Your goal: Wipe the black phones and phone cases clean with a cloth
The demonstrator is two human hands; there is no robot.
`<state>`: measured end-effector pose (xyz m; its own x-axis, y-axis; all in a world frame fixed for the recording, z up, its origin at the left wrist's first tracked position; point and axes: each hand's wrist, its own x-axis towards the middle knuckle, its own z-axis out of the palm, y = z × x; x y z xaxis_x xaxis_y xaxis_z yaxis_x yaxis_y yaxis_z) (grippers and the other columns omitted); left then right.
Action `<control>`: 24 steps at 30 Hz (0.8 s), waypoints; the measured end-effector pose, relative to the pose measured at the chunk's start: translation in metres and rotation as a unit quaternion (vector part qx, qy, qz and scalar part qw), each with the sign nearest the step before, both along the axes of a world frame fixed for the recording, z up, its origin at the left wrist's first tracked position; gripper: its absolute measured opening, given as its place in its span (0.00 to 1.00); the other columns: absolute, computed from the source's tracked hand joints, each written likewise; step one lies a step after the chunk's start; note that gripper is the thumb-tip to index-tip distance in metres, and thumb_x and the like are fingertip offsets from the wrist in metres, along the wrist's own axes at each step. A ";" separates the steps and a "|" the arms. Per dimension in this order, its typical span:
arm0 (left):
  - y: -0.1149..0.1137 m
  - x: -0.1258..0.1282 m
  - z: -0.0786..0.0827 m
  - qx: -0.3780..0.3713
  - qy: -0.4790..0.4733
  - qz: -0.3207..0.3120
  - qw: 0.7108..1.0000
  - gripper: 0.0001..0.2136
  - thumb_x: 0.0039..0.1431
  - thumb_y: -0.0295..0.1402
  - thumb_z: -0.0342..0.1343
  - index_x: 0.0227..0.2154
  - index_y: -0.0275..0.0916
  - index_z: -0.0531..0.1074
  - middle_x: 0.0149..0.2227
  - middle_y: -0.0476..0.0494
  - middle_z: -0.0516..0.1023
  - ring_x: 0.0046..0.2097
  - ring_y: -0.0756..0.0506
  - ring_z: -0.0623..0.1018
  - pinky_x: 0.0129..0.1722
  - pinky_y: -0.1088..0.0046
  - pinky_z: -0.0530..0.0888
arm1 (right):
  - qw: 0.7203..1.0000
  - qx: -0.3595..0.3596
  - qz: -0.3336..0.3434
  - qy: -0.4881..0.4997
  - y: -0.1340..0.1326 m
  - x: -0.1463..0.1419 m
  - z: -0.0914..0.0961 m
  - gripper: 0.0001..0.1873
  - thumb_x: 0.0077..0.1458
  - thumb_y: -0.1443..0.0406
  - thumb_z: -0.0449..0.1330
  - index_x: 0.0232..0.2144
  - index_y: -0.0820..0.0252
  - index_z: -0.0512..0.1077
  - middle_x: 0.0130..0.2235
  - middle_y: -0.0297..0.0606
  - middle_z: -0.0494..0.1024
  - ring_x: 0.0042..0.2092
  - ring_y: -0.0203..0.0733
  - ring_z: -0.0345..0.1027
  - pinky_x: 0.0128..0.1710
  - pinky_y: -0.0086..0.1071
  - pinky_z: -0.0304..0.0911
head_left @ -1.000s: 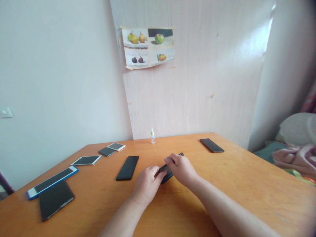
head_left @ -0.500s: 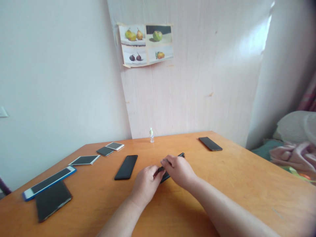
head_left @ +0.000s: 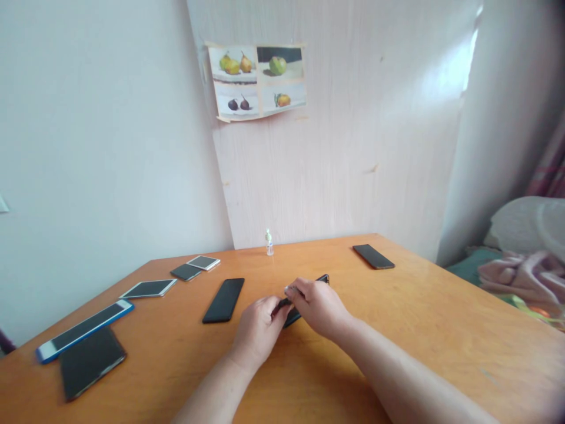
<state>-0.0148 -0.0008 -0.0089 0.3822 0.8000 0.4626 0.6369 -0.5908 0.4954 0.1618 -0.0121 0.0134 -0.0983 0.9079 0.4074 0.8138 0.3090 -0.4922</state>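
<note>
A black phone (head_left: 292, 318) is held on a slant just above the front middle of the table, its far corner showing past my right hand. My left hand (head_left: 258, 331) is closed, thumb and fingers pinching at the phone's near left edge. From above, my right hand (head_left: 318, 304) curls over the phone with its fingertips pinched close to the left ones. Most of the phone lies behind my hands, and any small part between the fingertips is too hidden to make out. Left of my hands, a second black phone (head_left: 223, 300) lies flat.
On the left lie a blue-edged white phone (head_left: 88, 330), a dark tablet (head_left: 92, 360), a white tablet (head_left: 149, 288), a small dark device (head_left: 185, 271) and a small white-framed device (head_left: 203, 262). A clear little bottle (head_left: 269, 244) stands at the back; another dark phone (head_left: 373, 257) lies back right.
The whole view has shifted slightly, so things appear a little further left. Both hands keep nearly the same grip on the phone, with the fingertips moving only slightly.
</note>
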 end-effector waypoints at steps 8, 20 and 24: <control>-0.002 0.001 0.001 0.016 0.023 0.010 1.000 0.14 0.64 0.40 0.49 0.25 0.41 0.68 0.27 0.49 0.74 0.31 0.48 0.72 0.31 0.75 0.62 | 0.984 -0.027 -0.173 0.013 0.021 0.047 0.005 0.20 0.64 0.54 0.49 0.27 0.57 0.71 0.28 0.39 0.76 0.32 0.40 0.67 0.29 0.30 0.48; 0.001 0.000 -0.001 0.003 -0.005 0.016 1.000 0.12 0.63 0.38 0.50 0.27 0.41 0.71 0.28 0.49 0.75 0.32 0.48 0.73 0.32 0.75 0.63 | 0.994 -0.029 -0.101 0.020 0.017 0.037 0.003 0.18 0.64 0.56 0.50 0.27 0.57 0.71 0.27 0.37 0.75 0.30 0.38 0.66 0.30 0.29 0.50; 0.003 0.000 -0.001 -0.008 -0.021 0.026 0.999 0.12 0.62 0.40 0.50 0.27 0.41 0.71 0.27 0.49 0.74 0.31 0.48 0.72 0.30 0.75 0.62 | 0.985 -0.032 -0.171 0.015 0.022 0.050 0.003 0.19 0.64 0.56 0.49 0.27 0.58 0.72 0.28 0.39 0.76 0.31 0.40 0.66 0.28 0.30 0.48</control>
